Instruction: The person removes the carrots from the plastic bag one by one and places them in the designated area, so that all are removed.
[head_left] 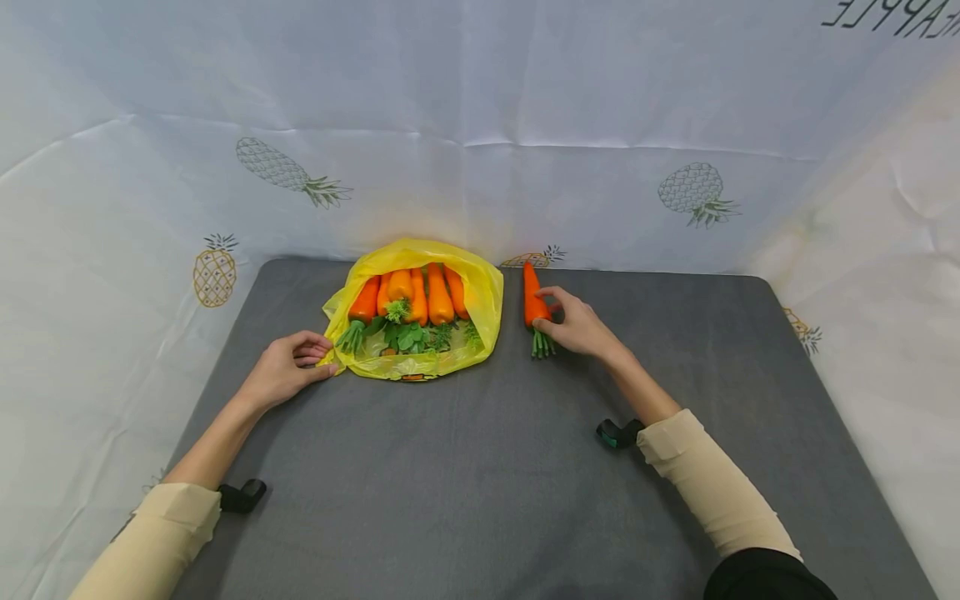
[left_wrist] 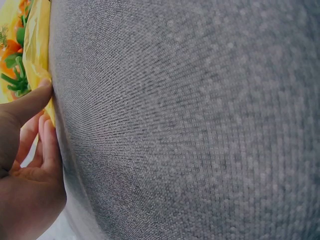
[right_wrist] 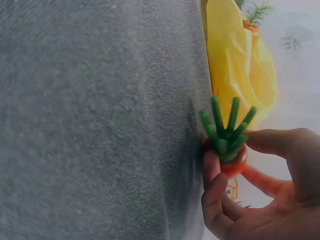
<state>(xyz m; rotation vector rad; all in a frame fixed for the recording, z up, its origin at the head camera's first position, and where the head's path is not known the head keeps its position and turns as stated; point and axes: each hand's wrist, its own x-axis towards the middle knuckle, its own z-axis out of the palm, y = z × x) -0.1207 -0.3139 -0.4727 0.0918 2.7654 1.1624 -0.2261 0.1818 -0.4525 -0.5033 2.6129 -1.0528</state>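
Note:
A yellow plastic bag [head_left: 491,312] lies open toward me at the far side of the table, with several orange carrots [head_left: 439,296] and green tops inside. My left hand [head_left: 281,372] pinches the bag's left edge between thumb and fingers; the left wrist view shows that grip on the yellow film [left_wrist: 37,45]. To the right of the bag, my right hand [head_left: 577,323] grips a single carrot [head_left: 531,287] near its top, its tip pointing away from me. In the right wrist view its short green stems [right_wrist: 227,125] stick out between thumb and fingers.
A grey cloth covers the table [head_left: 450,483]. Behind it hangs a white curtain [head_left: 450,183] printed with pineapples. A black wrist device [head_left: 243,496] sits at the left wrist and another black device [head_left: 619,433] at the right.

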